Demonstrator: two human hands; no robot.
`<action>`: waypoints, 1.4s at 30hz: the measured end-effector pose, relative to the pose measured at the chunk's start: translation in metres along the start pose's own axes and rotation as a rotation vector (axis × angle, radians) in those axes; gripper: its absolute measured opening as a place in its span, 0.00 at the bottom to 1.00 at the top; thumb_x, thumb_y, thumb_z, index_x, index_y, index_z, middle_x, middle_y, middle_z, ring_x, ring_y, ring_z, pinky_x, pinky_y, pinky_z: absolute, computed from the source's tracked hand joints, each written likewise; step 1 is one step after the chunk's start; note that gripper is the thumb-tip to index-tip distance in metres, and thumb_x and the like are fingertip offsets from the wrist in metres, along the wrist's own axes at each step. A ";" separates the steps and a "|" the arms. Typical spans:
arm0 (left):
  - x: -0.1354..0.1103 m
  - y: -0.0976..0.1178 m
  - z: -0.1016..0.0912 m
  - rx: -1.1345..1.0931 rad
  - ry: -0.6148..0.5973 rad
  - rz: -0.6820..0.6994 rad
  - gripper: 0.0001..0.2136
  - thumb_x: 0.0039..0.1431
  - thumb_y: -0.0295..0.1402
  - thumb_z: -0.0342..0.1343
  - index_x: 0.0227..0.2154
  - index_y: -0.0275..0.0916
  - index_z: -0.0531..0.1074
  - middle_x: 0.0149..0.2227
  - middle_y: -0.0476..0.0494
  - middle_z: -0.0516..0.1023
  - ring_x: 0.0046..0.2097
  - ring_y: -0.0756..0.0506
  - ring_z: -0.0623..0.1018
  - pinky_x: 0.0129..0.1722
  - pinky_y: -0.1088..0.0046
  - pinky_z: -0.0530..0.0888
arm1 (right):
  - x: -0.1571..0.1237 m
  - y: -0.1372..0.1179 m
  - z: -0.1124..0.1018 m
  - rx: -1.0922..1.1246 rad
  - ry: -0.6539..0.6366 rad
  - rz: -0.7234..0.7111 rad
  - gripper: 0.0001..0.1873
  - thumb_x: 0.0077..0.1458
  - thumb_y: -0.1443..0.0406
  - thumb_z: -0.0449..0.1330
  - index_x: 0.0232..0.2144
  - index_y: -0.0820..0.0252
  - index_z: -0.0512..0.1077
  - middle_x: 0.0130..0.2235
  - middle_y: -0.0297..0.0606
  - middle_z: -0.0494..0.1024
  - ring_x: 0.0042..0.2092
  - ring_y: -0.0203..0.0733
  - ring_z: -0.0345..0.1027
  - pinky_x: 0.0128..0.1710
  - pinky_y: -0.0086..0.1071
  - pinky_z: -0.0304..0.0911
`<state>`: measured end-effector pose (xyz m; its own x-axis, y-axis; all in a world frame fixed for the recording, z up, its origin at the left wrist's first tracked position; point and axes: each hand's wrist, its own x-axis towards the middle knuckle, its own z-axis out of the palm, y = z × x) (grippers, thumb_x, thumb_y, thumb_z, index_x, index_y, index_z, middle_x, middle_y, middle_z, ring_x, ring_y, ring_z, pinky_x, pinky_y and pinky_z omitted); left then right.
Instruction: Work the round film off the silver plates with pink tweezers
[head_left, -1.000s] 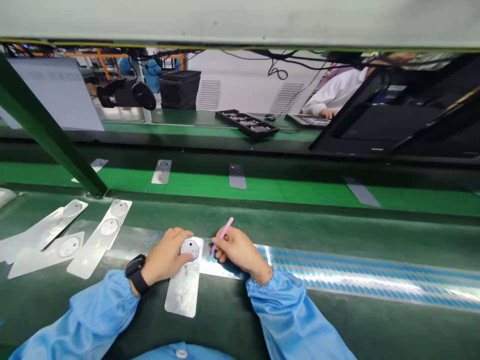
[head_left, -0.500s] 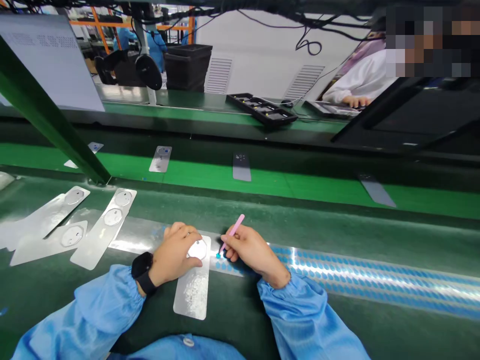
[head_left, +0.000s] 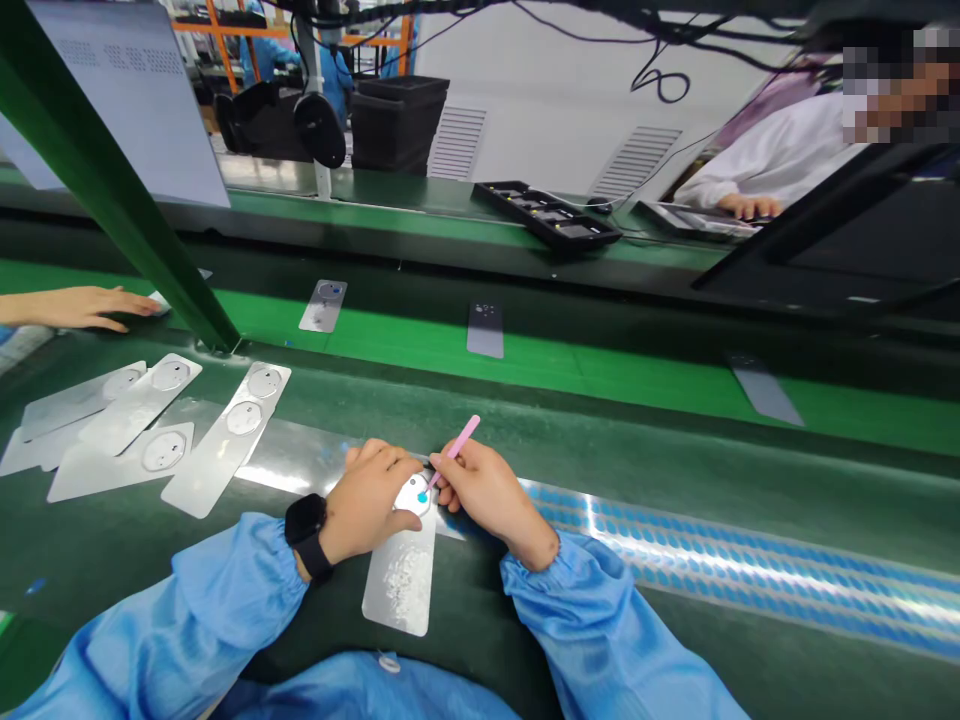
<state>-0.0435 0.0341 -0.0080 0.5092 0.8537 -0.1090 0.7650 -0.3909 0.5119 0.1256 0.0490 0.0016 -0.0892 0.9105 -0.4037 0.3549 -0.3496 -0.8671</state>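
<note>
My left hand point(head_left: 373, 505) rests curled on the top end of a silver metal plate point(head_left: 401, 580) lying on the dark green bench, pinning it around its round disc. My right hand point(head_left: 484, 490) pinches pink tweezers point(head_left: 452, 455) whose tip holds a small blue round sticker point(head_left: 422, 497) right over the disc. A long shiny strip of blue stickers point(head_left: 712, 570) runs off to the right from under my right hand.
Several more silver plates point(head_left: 225, 440) lie at the left. A green conveyor belt point(head_left: 600, 365) behind carries spaced plates point(head_left: 485, 328). Another person's hand point(head_left: 82, 305) reaches onto the belt at far left. A black tray point(head_left: 551, 217) and a seated person in white are beyond.
The tweezers have lifted a blue sticker from the strip and carried it left onto the plate's disc. Another person's hand has come in at far left. The view has shifted downward.
</note>
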 end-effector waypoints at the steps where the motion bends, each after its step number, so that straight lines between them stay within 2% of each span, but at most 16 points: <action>1: 0.000 0.000 0.001 0.002 0.004 0.006 0.26 0.44 0.38 0.69 0.47 0.43 0.68 0.50 0.45 0.72 0.52 0.39 0.66 0.49 0.60 0.61 | 0.001 0.000 0.001 -0.016 0.003 0.003 0.10 0.53 0.65 0.58 0.21 0.58 0.65 0.14 0.28 0.70 0.15 0.32 0.65 0.15 0.24 0.59; 12: 0.000 0.000 0.002 0.003 0.015 0.001 0.25 0.44 0.37 0.69 0.45 0.42 0.68 0.49 0.44 0.72 0.51 0.38 0.66 0.47 0.59 0.61 | 0.005 0.007 -0.001 -0.097 -0.037 -0.009 0.09 0.56 0.65 0.55 0.24 0.59 0.65 0.16 0.28 0.71 0.16 0.31 0.67 0.16 0.22 0.60; 19: -0.002 -0.002 0.005 0.033 0.049 0.033 0.23 0.43 0.38 0.69 0.43 0.43 0.70 0.48 0.44 0.73 0.50 0.39 0.67 0.45 0.59 0.61 | 0.003 0.005 0.000 -0.125 -0.014 -0.019 0.08 0.55 0.66 0.55 0.24 0.59 0.65 0.16 0.28 0.72 0.17 0.33 0.67 0.17 0.24 0.61; 27: -0.008 -0.003 0.008 0.109 0.108 0.125 0.10 0.47 0.39 0.67 0.34 0.46 0.77 0.49 0.44 0.73 0.50 0.37 0.66 0.45 0.58 0.60 | 0.002 0.011 0.001 -0.082 0.010 -0.052 0.06 0.54 0.65 0.56 0.25 0.58 0.65 0.18 0.29 0.73 0.19 0.35 0.69 0.18 0.25 0.64; 31: -0.010 0.000 0.007 0.150 0.121 0.126 0.08 0.49 0.39 0.66 0.33 0.47 0.79 0.50 0.44 0.73 0.51 0.37 0.66 0.45 0.57 0.60 | 0.003 0.014 0.001 -0.050 0.017 -0.060 0.06 0.53 0.66 0.58 0.25 0.58 0.66 0.18 0.30 0.73 0.19 0.34 0.69 0.18 0.24 0.64; 34: -0.011 0.003 0.006 0.178 0.113 0.109 0.08 0.50 0.39 0.65 0.34 0.48 0.78 0.50 0.44 0.73 0.51 0.37 0.66 0.45 0.56 0.60 | 0.005 0.014 -0.002 0.073 0.005 -0.027 0.07 0.51 0.65 0.59 0.24 0.60 0.66 0.17 0.30 0.72 0.17 0.33 0.68 0.16 0.24 0.62; 39: -0.012 0.002 0.008 0.198 0.121 0.095 0.10 0.50 0.38 0.66 0.36 0.51 0.78 0.51 0.45 0.73 0.51 0.36 0.66 0.44 0.56 0.61 | 0.010 0.011 -0.008 0.439 -0.014 0.048 0.11 0.50 0.63 0.60 0.20 0.61 0.65 0.13 0.29 0.69 0.14 0.30 0.63 0.13 0.21 0.59; 42: -0.012 0.001 0.008 0.202 0.132 0.100 0.11 0.49 0.39 0.66 0.37 0.51 0.78 0.51 0.44 0.74 0.51 0.37 0.66 0.44 0.56 0.61 | 0.011 0.011 -0.009 0.522 -0.021 0.049 0.10 0.49 0.64 0.61 0.20 0.61 0.66 0.13 0.29 0.69 0.13 0.30 0.62 0.12 0.21 0.59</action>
<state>-0.0457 0.0209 -0.0135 0.5405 0.8397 0.0524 0.7835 -0.5250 0.3323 0.1372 0.0571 -0.0100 -0.1045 0.8877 -0.4485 -0.1515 -0.4599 -0.8750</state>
